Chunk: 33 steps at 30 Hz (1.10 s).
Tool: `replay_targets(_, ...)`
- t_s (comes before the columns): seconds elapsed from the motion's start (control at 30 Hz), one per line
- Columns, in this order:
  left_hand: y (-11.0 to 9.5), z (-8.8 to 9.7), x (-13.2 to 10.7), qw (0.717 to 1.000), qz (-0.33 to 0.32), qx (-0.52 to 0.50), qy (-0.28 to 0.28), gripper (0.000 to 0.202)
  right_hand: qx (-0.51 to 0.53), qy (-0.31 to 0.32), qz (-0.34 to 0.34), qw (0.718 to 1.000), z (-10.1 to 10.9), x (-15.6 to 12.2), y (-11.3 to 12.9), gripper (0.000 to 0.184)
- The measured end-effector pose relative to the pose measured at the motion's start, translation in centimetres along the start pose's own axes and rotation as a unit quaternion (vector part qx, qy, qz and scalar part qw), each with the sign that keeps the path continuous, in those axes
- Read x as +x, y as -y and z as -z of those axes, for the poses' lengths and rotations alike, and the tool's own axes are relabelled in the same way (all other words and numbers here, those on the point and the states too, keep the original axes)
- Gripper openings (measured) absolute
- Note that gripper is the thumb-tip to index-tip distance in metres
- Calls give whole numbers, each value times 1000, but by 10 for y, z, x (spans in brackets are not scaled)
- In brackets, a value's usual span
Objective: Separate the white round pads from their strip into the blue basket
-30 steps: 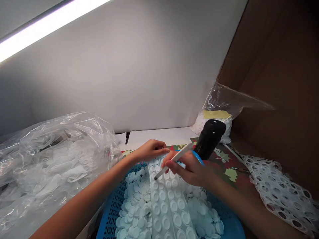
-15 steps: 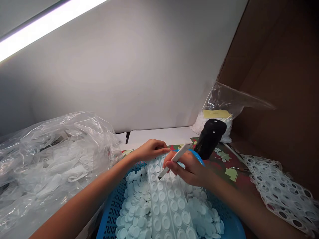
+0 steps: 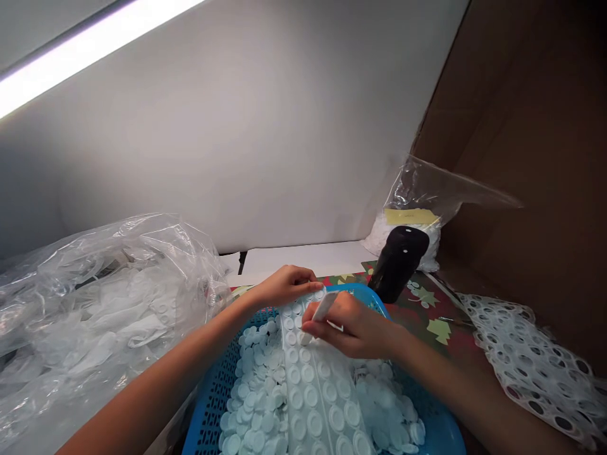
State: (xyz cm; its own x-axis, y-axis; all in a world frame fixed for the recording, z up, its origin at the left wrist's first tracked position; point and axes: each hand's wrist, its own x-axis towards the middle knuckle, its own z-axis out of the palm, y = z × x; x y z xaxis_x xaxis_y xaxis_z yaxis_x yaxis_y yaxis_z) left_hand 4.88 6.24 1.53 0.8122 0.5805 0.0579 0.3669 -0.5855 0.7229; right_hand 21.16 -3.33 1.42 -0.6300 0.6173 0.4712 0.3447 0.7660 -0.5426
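my 2 hands at a strip of white discs (image 3: 308, 392) over a blue basket (image 3: 208, 404)
my right hand (image 3: 353, 325) grips a white pen-like tool (image 3: 325, 306) at the strip's far end, tip hidden; my left hand (image 3: 287, 285) half curls beside it, hold unclear. i'd keep the strip steady and the tool low.

We look forward and down from one head-worn camera, close above the left hand (image 3: 284, 285) and right hand (image 3: 353, 325) over a blue plastic basket (image 3: 208, 404), with a pale wall (image 3: 213, 126) and a strip light (image 3: 85, 63) filling the upper frame.
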Motion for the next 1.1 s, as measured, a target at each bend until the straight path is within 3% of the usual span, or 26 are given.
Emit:
replay_targets(0.13, 0, 1, 0, 1000, -1, 11, 4, 40, 124, -169, -58, 976, 5, -3, 1, 36)
replay_targets(0.2, -1, 1, 0, 1000, -3, 16, 4, 41, 141, -195, -73, 968, 6, -3, 1, 37)
replay_targets(0.87, 2, 0, 1, 1000, -16, 3, -3, 36, 52, -76, -4, 996, 3, -1, -4, 30)
replay_targets(1.1, -3, 1, -1, 1000, 12, 4, 13, 38, -25, 38, -5, 999, -1, 0, -4, 40)
